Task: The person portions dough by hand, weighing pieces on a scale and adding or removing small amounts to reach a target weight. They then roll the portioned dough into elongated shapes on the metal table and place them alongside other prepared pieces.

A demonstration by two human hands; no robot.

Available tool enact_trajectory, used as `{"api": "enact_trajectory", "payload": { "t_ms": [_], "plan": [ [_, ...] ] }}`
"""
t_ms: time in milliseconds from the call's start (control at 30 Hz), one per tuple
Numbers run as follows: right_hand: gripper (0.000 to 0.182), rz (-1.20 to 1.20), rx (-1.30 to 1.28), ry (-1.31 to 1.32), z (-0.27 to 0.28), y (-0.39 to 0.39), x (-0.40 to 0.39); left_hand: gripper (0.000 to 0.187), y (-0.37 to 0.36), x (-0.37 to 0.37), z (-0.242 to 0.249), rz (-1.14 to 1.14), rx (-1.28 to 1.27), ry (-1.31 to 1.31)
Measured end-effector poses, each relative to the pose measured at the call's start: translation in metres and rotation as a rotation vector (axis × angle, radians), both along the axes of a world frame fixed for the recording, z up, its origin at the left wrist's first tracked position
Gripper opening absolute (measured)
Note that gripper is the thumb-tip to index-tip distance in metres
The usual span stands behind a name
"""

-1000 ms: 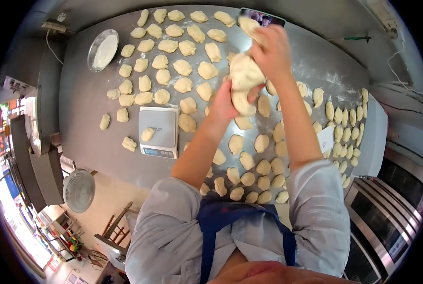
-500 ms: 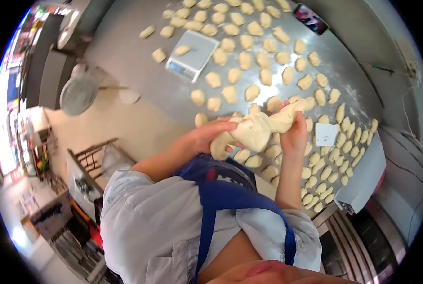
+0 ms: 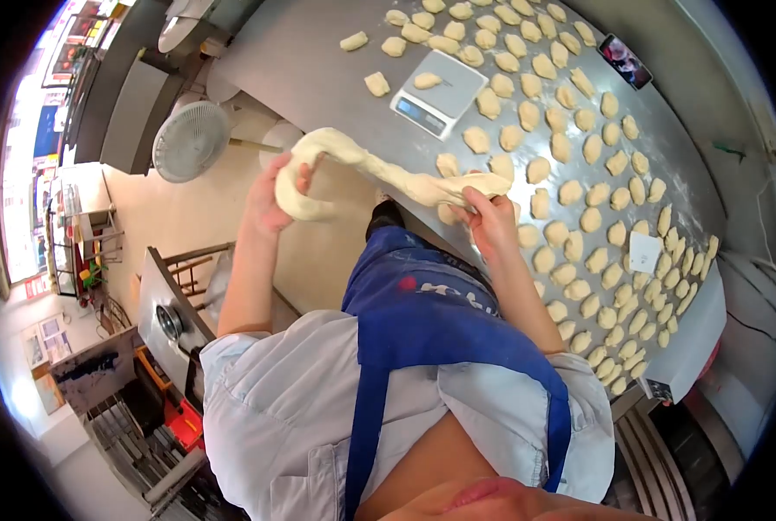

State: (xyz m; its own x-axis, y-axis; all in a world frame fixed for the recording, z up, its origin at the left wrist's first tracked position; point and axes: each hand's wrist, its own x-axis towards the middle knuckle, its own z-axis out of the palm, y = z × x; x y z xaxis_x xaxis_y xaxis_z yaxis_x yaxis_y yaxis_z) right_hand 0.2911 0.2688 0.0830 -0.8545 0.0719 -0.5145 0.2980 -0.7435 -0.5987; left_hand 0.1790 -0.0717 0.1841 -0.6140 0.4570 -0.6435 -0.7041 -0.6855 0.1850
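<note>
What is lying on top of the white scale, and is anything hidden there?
One small piece of dough lies on the plate of the scale. The patch of plate directly beneath it is covered, so I cannot tell.

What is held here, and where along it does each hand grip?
A long strip of dough: the left hand holds the bend near one end, the right hand pinches near the other.

Left hand (image 3: 275,195) and right hand (image 3: 490,220) grip, well apart.
</note>
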Motion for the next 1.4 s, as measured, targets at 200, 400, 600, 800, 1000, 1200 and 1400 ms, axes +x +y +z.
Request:
{"api": "enact_trajectory", "payload": {
  "t_ms": [200,400,600,800,1000,1200,1400],
  "plan": [
    [0.025,-0.239,-0.023,0.013,-0.028,-0.087,-0.071,0.048,-0.141,-0.169,-0.045,-0.569,-0.227,0.369],
    [0.039,-0.365,0.212,-0.390,-0.098,-0.141,-0.105,0.048,-0.101,-0.326,-0.110,-1.302,-0.934,0.589],
    [0.060,-0.353,1.285,-0.357,-0.091,-0.158,-0.083,0.045,-0.041,-0.368,-0.145,-1.475,-2.062,1.735],
    [0.063,0.245,1.984,0.258,-0.058,-0.157,-0.149,0.043,-0.009,-0.269,-0.158,-1.050,-1.169,2.517],
    [0.046,0.662,1.713,0.040,-0.062,-0.125,-0.154,0.052,-0.029,-0.244,-0.204,-1.264,-1.094,2.130],
    [0.024,0.427,1.710,0.138,-0.033,-0.075,-0.340,0.068,-0.024,-0.235,-0.153,-0.973,-1.421,2.026],
    [0.032,0.232,1.799,0.229,-0.085,-0.004,-0.613,0.074,-0.066,-0.199,-0.175,-1.011,-1.653,1.676]
  ]
}}
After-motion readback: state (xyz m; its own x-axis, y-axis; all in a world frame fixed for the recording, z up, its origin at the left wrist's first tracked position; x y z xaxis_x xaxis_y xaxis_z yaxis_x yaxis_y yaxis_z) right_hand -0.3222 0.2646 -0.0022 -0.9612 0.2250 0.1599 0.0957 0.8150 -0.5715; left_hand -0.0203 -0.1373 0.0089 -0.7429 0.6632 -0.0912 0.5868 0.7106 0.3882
